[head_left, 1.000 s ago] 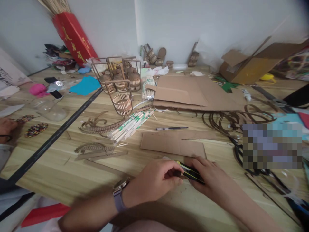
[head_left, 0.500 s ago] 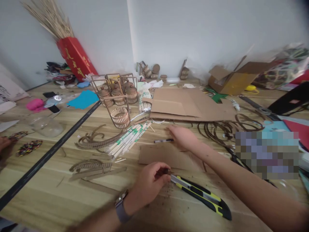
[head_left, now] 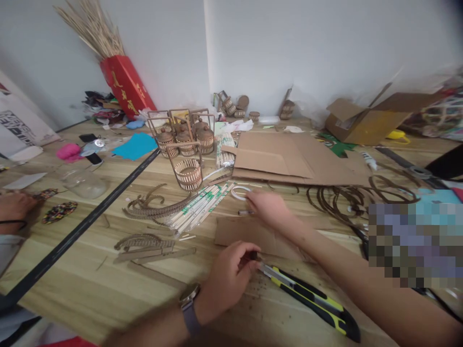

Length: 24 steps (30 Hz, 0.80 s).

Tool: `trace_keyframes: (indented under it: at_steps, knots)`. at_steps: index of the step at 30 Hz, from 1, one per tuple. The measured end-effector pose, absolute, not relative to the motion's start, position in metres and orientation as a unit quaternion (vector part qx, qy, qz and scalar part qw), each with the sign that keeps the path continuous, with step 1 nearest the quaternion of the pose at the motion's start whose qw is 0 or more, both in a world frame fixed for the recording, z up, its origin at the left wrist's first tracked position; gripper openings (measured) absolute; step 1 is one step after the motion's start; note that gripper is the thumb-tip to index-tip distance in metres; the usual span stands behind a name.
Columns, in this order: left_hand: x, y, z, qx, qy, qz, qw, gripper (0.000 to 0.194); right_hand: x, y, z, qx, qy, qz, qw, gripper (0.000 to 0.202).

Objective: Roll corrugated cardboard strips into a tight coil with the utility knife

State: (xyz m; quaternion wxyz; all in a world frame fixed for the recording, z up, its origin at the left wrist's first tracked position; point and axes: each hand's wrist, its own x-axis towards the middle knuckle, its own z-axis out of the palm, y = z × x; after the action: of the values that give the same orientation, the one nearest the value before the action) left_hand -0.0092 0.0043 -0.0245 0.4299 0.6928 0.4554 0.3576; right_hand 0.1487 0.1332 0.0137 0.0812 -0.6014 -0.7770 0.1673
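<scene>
Tabletop (head_left: 75, 265): left hand (head_left: 229, 272) pinches 1 small dark piece (head_left: 254, 256) beside a yellow-black cutter (head_left: 314, 300); right hand (head_left: 269, 208) grips 1 white ring (head_left: 239, 198).

Near the pale wall (head_left: 307, 43), dry stalks (head_left: 96, 29) are held in a red container (head_left: 126, 86) marked with gold characters. Beside its base, a dark, mixed heap (head_left: 103, 103) is piled. At the far left, black lettering is printed on a white carton (head_left: 21, 125). A blue sheet (head_left: 135, 147) is laid flat on the wood-grained table (head_left: 68, 289), with a bright pink bundle (head_left: 68, 152) placed to its left. A clear jar (head_left: 85, 184) is set nearer, close to a multicoloured beaded oval (head_left: 60, 212). Toward the back right, an opened cardboard box (head_left: 376, 120) is seen, tilted, and a yellow object (head_left: 396, 135) is partly hidden by it.
</scene>
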Motion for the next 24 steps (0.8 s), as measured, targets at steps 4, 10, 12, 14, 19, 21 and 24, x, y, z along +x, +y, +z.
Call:
trace_keyframes:
  at_steps: [4,10,12,14,19,21,24]
  knots:
    - [-0.009,-0.001,-0.021,0.768,0.408,0.383,0.312,0.016,0.17,0.069,0.02,-0.569,-0.756,0.273,0.173,0.02]
    - [-0.005,-0.008,-0.015,0.826,0.344,0.318,0.314,0.02,0.175,0.001,0.0,-0.475,-0.375,0.661,0.444,0.041]
    - [-0.004,-0.009,-0.016,0.829,0.338,0.314,0.316,0.02,0.175,-0.004,-0.006,-0.487,-0.354,0.65,0.464,0.043]
    - [-0.005,-0.009,-0.016,0.83,0.331,0.318,0.317,0.018,0.179,-0.005,-0.011,-0.502,-0.369,0.628,0.467,0.043]
    - [-0.007,-0.008,-0.017,0.828,0.335,0.329,0.306,0.016,0.2,0.001,-0.017,-0.588,-0.488,0.487,0.423,0.042]
    - [-0.007,-0.007,-0.017,0.835,0.34,0.323,0.288,0.017,0.205,0.001,-0.016,-0.614,-0.545,0.365,0.439,0.037]
    - [-0.006,-0.006,-0.018,0.854,0.337,0.305,0.253,0.018,0.202,-0.002,-0.014,-0.598,-0.59,0.284,0.463,0.026]
